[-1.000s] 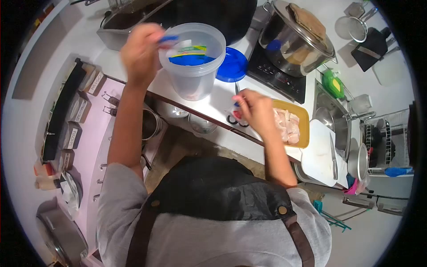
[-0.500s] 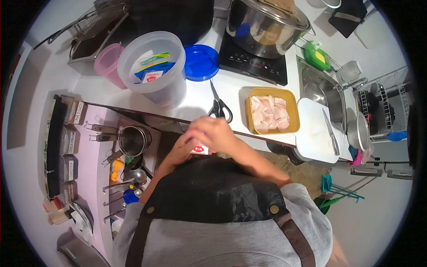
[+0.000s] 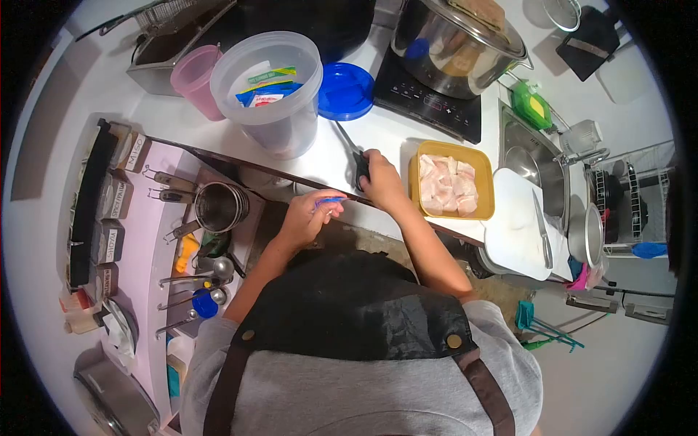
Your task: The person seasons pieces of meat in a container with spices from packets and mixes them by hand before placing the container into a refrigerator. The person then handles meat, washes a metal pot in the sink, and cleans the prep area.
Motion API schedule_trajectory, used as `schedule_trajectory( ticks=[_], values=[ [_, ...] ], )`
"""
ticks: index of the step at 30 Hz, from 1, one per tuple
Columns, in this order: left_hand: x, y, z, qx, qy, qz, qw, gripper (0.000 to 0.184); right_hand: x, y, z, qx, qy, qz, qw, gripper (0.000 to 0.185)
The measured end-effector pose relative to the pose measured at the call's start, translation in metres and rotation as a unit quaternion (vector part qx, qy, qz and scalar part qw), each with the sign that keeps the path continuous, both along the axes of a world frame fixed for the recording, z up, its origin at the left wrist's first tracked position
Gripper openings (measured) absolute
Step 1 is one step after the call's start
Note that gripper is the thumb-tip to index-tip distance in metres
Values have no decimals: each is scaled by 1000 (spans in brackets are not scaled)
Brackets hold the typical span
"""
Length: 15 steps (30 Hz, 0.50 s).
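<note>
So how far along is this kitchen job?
The meat looks already cut, lying in pieces in the yellow tray, the knife resting on the cutting board. The left hand holds a small packet; the right hand grips the scissors. What's left is harder to judge: the meat looks raw, the clear tub stands open, and I can't tell whether the packet is open.

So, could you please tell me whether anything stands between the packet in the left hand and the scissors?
Nothing visible blocks the way: between the packet in the left hand and the scissors at the right hand, only the front edge of the counter shows.
</note>
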State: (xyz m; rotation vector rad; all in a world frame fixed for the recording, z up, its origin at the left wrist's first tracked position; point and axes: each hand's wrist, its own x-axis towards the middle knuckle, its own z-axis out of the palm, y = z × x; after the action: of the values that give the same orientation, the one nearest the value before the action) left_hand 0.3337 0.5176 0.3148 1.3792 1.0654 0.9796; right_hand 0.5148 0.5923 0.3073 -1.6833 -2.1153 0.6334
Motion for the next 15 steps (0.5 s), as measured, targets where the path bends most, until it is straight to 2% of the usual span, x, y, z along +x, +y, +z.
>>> schedule_trajectory(
  ticks=[1, 2, 3, 5, 6, 8, 15],
  values=[
    [0, 2, 4, 23, 17, -5, 1000, 23, 9, -4, 4, 21, 126, 52, 990, 42],
    [-2, 3, 6, 23, 17, -4, 1000, 23, 17, -9, -2, -36, 242, 55, 968, 59],
    [-4, 5, 8, 8, 9, -4, 1000, 23, 22, -18, 5, -36, 242, 56, 968, 59],
    [-9, 6, 9, -7, 2, -5, 1000, 23, 30, -40, 30, -86, 398, 119, 906, 71],
    [-12, 7, 8, -22, -49, 8, 999, 22, 36, -48, 39, -86, 400, 120, 905, 71],
    [-18, 9, 12, -40, -108, 19, 993, 21, 47, -57, 51, -11, 286, 198, 938, 82],
    [-16, 11, 20, -58, -57, -1, 997, 18, 46, -65, 49, 39, 184, 203, 961, 87]
  ],
)
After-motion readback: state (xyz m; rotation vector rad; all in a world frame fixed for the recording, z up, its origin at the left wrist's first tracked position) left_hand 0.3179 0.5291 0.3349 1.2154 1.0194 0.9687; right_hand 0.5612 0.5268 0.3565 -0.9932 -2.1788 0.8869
